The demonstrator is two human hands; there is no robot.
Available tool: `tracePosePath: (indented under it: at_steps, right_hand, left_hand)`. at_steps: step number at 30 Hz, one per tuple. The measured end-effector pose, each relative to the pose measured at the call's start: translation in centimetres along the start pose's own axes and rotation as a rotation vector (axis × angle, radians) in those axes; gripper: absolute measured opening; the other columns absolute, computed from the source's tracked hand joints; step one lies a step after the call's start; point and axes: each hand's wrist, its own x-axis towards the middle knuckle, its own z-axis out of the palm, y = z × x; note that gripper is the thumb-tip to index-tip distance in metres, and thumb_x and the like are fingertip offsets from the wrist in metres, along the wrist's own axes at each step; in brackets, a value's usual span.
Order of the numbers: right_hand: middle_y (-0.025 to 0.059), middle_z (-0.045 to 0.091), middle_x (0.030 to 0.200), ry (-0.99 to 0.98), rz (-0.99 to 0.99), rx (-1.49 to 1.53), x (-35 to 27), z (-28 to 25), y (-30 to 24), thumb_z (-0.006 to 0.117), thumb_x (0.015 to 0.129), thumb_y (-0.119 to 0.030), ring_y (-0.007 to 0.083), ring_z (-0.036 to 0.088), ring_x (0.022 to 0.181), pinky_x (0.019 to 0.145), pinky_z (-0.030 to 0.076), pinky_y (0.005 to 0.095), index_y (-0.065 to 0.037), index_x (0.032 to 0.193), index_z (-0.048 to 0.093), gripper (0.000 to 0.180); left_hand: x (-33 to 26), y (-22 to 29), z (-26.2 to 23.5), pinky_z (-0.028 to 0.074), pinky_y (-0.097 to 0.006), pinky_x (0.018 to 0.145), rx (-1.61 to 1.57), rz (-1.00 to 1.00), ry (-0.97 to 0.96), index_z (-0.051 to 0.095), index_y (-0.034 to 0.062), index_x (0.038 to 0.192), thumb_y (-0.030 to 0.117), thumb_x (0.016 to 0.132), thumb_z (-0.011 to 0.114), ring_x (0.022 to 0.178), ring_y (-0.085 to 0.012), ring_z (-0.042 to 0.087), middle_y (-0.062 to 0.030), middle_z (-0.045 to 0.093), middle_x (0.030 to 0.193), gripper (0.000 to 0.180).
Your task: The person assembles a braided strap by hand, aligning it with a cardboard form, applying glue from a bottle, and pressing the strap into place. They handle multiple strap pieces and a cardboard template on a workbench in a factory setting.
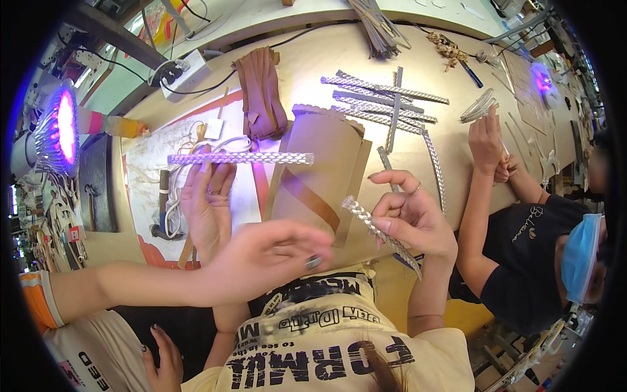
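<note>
My left hand (208,212) holds one pale braided strap (261,158) level at its fingertips, lit purple at the left part. In my right hand (415,219), a second braided strap (382,236) is pinched between thumb and fingers and slants down to the right. A co-worker's hand and arm (274,251) reach in from the left across my left forearm, smeared by motion. Between my hands stands a tan curved form (320,144) with a brown leather strip (310,199) across it. Beyond my right hand, several braided straps (385,98) lie crossed on the table.
A glowing purple lamp (63,127) stands at the left. Brown leather strips (260,95) lie beside a white power strip (185,75). At the right, a masked co-worker's hands (486,147) hold a braided bundle (479,106). Grey strips (375,29) lie at the back.
</note>
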Motion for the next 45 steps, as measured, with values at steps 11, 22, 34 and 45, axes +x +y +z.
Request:
tracePosePath:
  at_steps: [11,22,34,45]
  right_hand:
    - [0.0046,0.061,0.085,0.031,-0.137,-0.15,3.9,1.9,-2.3,0.061,0.09,-0.001,0.0076,0.058,0.075,0.068,0.048,0.0208,-0.001,0.135,0.037,0.051]
    - [0.0027,0.06,0.085,-0.299,-0.168,-0.212,18.6,8.6,-4.3,0.06,0.092,-0.005,0.0099,0.059,0.081,0.077,0.05,0.0259,-0.004,0.134,0.037,0.048]
    - [0.0057,0.062,0.091,-0.33,-0.127,-0.274,22.0,10.4,-2.0,0.058,0.092,-0.003,0.0091,0.06,0.08,0.073,0.05,0.0236,-0.004,0.136,0.034,0.05]
    - [0.0028,0.06,0.082,-0.11,-0.254,-0.28,17.6,9.4,-2.1,0.062,0.09,-0.001,0.005,0.056,0.073,0.065,0.045,0.0186,-0.002,0.136,0.034,0.053]
  left_hand:
    - [2.4,-4.2,-8.7,0.052,-0.033,0.089,-0.268,0.735,0.857,0.061,0.0042,0.109,0.015,0.091,0.06,0.097,-0.0182,0.063,-0.0071,0.062,0.112,0.02]
    - [-0.4,-7.7,-11.9,0.056,-0.036,0.089,-0.822,1.011,0.826,0.061,0.0041,0.111,0.019,0.097,0.05,0.093,-0.0189,0.068,-0.0089,0.068,0.108,0.023]
    - [4.8,-5.3,-11.0,0.049,-0.035,0.084,-0.68,0.854,0.693,0.058,0.0034,0.12,0.028,0.099,0.05,0.101,-0.0178,0.058,-0.0075,0.061,0.113,0.033]
    - [6.7,-0.5,-6.8,0.049,-0.027,0.073,-0.644,0.746,0.802,0.066,0.005,0.109,0.02,0.097,0.058,0.083,-0.0083,0.06,-0.0006,0.065,0.093,0.021]
